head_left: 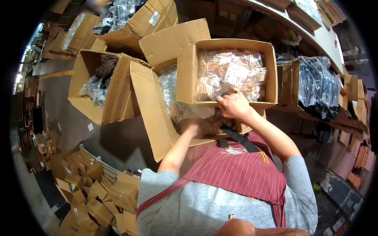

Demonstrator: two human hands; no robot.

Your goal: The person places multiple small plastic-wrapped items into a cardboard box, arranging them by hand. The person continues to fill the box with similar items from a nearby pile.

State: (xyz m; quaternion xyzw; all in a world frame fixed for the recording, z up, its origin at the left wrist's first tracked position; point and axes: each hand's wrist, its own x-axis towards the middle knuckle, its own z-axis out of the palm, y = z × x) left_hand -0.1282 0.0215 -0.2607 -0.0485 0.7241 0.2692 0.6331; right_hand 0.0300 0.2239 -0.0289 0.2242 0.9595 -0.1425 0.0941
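My right hand [235, 105] is at the near rim of a cardboard box [186, 74], its fingers closed on the edge of a clear plastic bag [214, 88]. Inside that box, clear bags hold many small copper-coloured cylindrical pieces [236, 74]. My left hand [193, 128] reaches down into a larger open carton [151, 106] below and to the left. Motion blur and shadow hide its fingers. Clear plastic wrapping [169, 88] and crumpled brownish film [210, 124] lie in this carton near the left hand.
To the left stands an open carton [122, 92] with plastic-wrapped dark items. On the right another carton [289, 82] holds upright plastic-wrapped parts [319, 84]. A heap of flattened and opened cartons [96, 188] lies at lower left. A white-topped table [315, 35] runs along the far right.
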